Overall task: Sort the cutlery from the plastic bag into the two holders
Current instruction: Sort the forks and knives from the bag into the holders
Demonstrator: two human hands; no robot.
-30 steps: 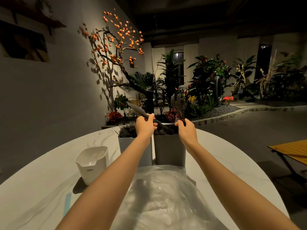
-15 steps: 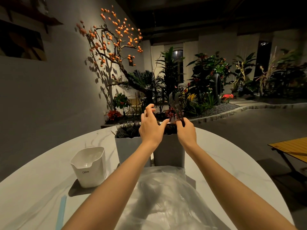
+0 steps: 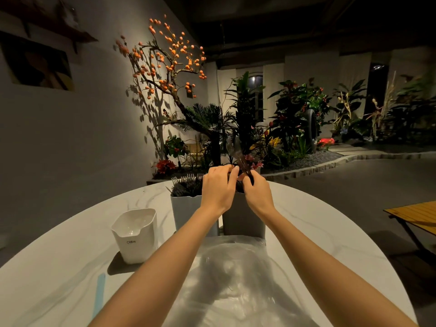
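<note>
**Both arms extended, hands meeting at centre**

Left arm: bare forearm reaching forward from lower left; left hand back-up, fingers bent forward, fingertips touching those of the other hand.
Right arm: bare forearm reaching forward from lower right; right hand raised, thumb and fingers pinched closed.
Wrists: both roughly straight, close together.

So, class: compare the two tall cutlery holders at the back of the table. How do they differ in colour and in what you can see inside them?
The left holder is pale, almost white; the right holder is a darker grey. Fork tines stand above the rim of the left holder, while the hands hide the top of the right holder, so its contents cannot be told. Both stand upright, side by side, behind the plastic bag.
</note>
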